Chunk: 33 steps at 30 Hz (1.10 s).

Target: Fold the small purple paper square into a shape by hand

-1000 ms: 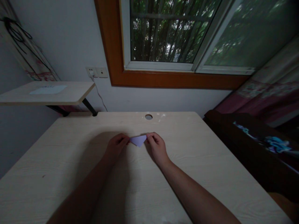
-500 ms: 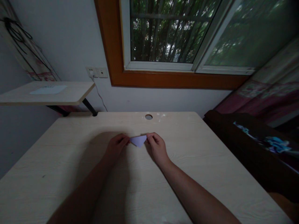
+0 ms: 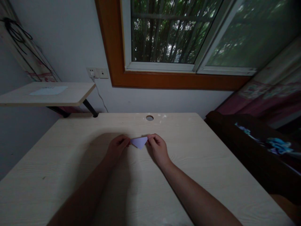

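Observation:
Between my two hands is a small folded piece of light purple paper [image 3: 139, 142], with a nearly straight top edge and a point toward me. My left hand [image 3: 118, 145] pinches its left corner between thumb and fingers. At the right corner, my right hand [image 3: 158, 147] holds it in the same kind of pinch. My fingertips hide both corners. The paper is at or just above the pale wooden desk [image 3: 188, 175]; I cannot tell whether it touches the surface.
A round cable hole [image 3: 150, 118] lies near the desk's back edge. At the left, a raised shelf [image 3: 77, 94] on black legs bears a white sheet [image 3: 49, 90]. Behind the desk are a wall socket [image 3: 97, 73] and a window. Dark furniture [image 3: 254, 150] stands at the right.

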Available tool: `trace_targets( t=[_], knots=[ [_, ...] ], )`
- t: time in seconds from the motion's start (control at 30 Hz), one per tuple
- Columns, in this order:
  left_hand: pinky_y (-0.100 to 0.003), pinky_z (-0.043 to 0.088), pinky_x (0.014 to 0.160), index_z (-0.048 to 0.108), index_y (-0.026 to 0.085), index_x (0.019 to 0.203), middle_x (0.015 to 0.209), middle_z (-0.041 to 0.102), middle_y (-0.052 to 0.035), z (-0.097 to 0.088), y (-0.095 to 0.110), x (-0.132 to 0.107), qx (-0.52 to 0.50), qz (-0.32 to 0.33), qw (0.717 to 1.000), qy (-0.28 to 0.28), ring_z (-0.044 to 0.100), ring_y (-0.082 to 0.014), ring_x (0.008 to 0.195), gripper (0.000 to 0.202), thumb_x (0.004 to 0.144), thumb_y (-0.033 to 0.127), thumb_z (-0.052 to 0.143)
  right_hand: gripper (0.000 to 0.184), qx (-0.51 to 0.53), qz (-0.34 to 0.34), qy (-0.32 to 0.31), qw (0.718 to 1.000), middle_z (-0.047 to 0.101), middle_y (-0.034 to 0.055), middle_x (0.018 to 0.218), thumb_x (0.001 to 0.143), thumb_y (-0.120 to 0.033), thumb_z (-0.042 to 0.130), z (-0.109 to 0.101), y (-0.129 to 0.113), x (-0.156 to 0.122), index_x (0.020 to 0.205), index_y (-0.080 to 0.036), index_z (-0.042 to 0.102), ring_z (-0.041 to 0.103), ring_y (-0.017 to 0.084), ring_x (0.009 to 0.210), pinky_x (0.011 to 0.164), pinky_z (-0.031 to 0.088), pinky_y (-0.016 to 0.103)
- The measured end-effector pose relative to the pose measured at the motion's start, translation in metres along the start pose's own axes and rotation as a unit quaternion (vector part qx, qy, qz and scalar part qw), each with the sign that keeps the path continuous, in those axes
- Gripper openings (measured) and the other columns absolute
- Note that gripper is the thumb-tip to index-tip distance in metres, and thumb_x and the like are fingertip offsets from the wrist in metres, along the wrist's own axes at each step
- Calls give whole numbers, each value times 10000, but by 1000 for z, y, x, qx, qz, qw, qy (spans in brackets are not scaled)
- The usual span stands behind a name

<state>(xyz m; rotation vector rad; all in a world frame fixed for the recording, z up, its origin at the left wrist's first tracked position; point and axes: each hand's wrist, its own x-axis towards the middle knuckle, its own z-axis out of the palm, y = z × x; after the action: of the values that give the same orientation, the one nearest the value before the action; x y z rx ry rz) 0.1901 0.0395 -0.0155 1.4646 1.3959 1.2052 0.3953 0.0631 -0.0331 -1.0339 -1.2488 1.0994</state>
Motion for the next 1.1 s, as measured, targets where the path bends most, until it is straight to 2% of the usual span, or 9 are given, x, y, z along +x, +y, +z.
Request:
trace_targets(
  t=[0.4, 0.5, 0.6, 0.7, 0.8, 0.93, 1.03, 1.1],
  knots=[
    [-230, 418, 618, 600, 157, 720, 676, 564, 5, -1, -4, 0, -14, 18, 1000, 3, 531, -128, 652, 202, 849, 311, 581, 241, 32, 19, 8, 999, 610, -4, 679, 828, -417, 635, 1, 2, 1, 778, -186, 687, 524, 141, 634, 598, 404, 250],
    [-237, 461, 647, 631, 155, 912, 758, 600, -13, 1, -7, -3, -49, 61, 997, -24, 582, -135, 702, 123, 824, 227, 585, 233, 39, 31, 15, 999, 584, -14, 639, 825, -405, 634, 1, 1, 2, 761, -185, 677, 503, 135, 602, 578, 386, 250],
    [-248, 498, 691, 588, 167, 1143, 824, 626, -24, 4, -9, -6, -40, 110, 991, -58, 621, -137, 745, 361, 784, 131, 581, 219, 43, 37, 18, 998, 571, -17, 621, 825, -386, 635, 2, -2, 2, 759, -181, 674, 492, 133, 595, 581, 377, 252],
    [-248, 517, 693, 561, 194, 1229, 913, 628, -37, 8, -10, -8, 2, 130, 990, -53, 625, -126, 749, 454, 783, 116, 597, 221, 38, 37, 9, 999, 571, -14, 622, 829, -375, 632, 3, -4, 2, 733, -178, 663, 492, 133, 601, 589, 377, 253],
    [-240, 521, 693, 628, 212, 1152, 995, 608, -50, 9, -8, -7, 48, 151, 986, -49, 613, -129, 798, 375, 789, 119, 615, 240, 18, 30, -12, 999, 576, -9, 630, 841, -383, 624, 2, 0, 2, 718, -180, 657, 494, 136, 607, 594, 374, 254],
    [-251, 511, 740, 689, 206, 1036, 984, 608, -61, 5, -3, -6, 79, 192, 977, -56, 601, -158, 899, 235, 831, 137, 598, 267, -9, 20, -40, 999, 598, -2, 661, 861, -412, 616, 1, 7, 1, 730, -184, 658, 502, 139, 627, 606, 376, 251],
    [-247, 487, 719, 693, 179, 894, 915, 616, -58, 4, -2, -5, 86, 181, 979, -38, 594, -152, 844, 116, 884, 246, 599, 305, -35, 10, -49, 998, 593, 0, 661, 892, -434, 573, 0, 6, 0, 738, -185, 657, 509, 144, 632, 602, 376, 251],
    [-235, 458, 681, 665, 166, 802, 815, 609, -35, 4, -1, -5, 93, 159, 983, -27, 575, -135, 754, 182, 900, 301, 592, 328, -59, -5, -48, 997, 587, 1, 665, 912, -444, 540, -1, 2, 0, 748, -186, 660, 519, 149, 647, 612, 383, 255]
  ],
)
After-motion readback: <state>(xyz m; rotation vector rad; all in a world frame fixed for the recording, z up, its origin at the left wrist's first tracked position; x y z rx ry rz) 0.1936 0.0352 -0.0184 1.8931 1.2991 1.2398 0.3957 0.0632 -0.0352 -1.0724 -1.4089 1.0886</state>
